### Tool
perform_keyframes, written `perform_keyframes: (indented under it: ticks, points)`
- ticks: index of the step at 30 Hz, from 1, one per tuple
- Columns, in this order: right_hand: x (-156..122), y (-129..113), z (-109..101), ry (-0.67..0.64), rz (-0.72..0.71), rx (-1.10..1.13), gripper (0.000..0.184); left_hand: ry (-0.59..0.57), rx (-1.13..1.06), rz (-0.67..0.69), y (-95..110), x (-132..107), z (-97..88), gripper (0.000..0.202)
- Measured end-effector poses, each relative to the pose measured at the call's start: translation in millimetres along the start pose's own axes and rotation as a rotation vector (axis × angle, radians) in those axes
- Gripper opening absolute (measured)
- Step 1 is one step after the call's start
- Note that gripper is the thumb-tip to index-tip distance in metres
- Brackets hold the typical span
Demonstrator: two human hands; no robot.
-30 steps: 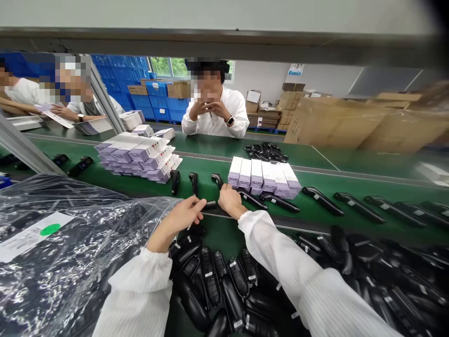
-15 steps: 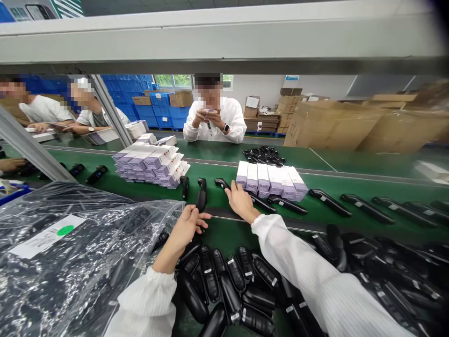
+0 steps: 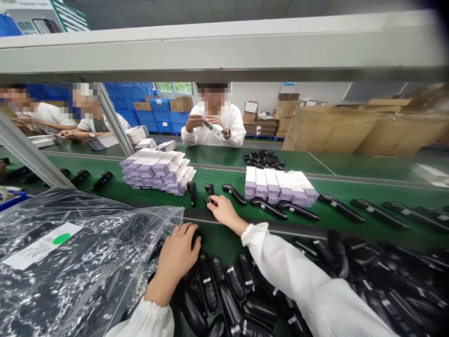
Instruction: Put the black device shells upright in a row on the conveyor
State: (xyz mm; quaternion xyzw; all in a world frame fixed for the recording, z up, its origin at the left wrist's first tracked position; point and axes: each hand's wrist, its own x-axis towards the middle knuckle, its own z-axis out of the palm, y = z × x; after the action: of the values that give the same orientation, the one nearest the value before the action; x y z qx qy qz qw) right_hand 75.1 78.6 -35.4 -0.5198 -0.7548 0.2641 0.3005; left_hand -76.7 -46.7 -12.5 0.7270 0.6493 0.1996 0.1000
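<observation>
My right hand (image 3: 225,214) reaches over the green belt, thumb and fingers closed on a black handheld device (image 3: 209,189) that lies there with its head pointing away from me. Close to my body, my left hand (image 3: 179,250) is at the edge of a heap of black ribbed plastic shells (image 3: 229,299). Its fingers curl down over a black shell (image 3: 195,239), which shows between thumb and forefinger; most of it is hidden. Further black devices (image 3: 268,208) lie in a row along the belt, several bearing small white labels.
Two stacks of white-and-purple boxes, left (image 3: 157,171) and right (image 3: 280,185), stand on the belt. A clear plastic bag (image 3: 87,262) covers the left front. More black parts (image 3: 389,271) fill the right. A beam (image 3: 224,49) crosses overhead. A co-worker (image 3: 213,124) opposite handles a box; others sit left.
My right hand has moved left from beside the right box stack to the black device. My left hand has drawn back toward me onto the heap and curled its fingers. The co-worker's hands have lowered slightly.
</observation>
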Motion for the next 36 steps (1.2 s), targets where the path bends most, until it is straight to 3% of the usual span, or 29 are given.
perform_keyframes:
  ticks: [3,8,14,18,20,21,24,25,27,30,34,36]
  points:
    - [10.4,3.8,2.2,0.009,0.046,-0.134,0.033,-0.040,0.120,0.022,-6.2,-0.5,1.8,0.036]
    - [17.5,11.4,5.2,0.002,0.124,-0.329,0.060,-0.037,0.166,0.026,-9.1,0.4,8.5,0.035]
    - [21.6,31.2,3.1,0.015,0.119,-0.455,0.047,0.010,-0.016,-0.010,-10.7,2.9,10.5,0.026]
    - [13.7,35.4,-12.7,0.025,0.110,-0.492,0.046,0.093,-0.198,-0.117,-8.6,6.1,6.1,0.031]
    - [1.1,28.4,-25.8,0.051,-0.002,-0.493,0.050,0.119,-0.315,-0.171,-7.3,6.9,4.2,0.034]
    - [-7.6,22.6,-32.6,0.036,-0.134,-0.471,0.051,0.116,-0.383,-0.194,-6.3,6.8,3.6,0.036]
    - [-37.5,0.5,-48.5,-0.186,-0.667,-0.322,0.049,0.057,-0.595,-0.228,-1.5,5.0,3.5,0.042]
    - [-46.0,-6.1,-51.1,-0.271,-0.780,-0.275,0.045,0.031,-0.654,-0.229,0.5,4.3,3.7,0.043]
    - [-56.3,-14.9,-51.7,-0.356,-0.849,-0.228,0.036,0.004,-0.741,-0.237,3.5,3.2,3.7,0.045]
    - [-49.9,-13.7,-43.7,-0.274,-0.684,-0.171,0.034,0.042,-0.790,-0.273,3.1,3.1,2.2,0.051]
    - [-16.3,1.4,-25.0,-0.075,-0.185,-0.104,0.037,0.125,-0.738,-0.290,-3.0,4.1,-0.8,0.051]
    - [-0.7,7.4,-14.7,-0.037,-0.041,-0.139,0.034,0.124,-0.679,-0.271,-4.9,4.5,-1.9,0.047]
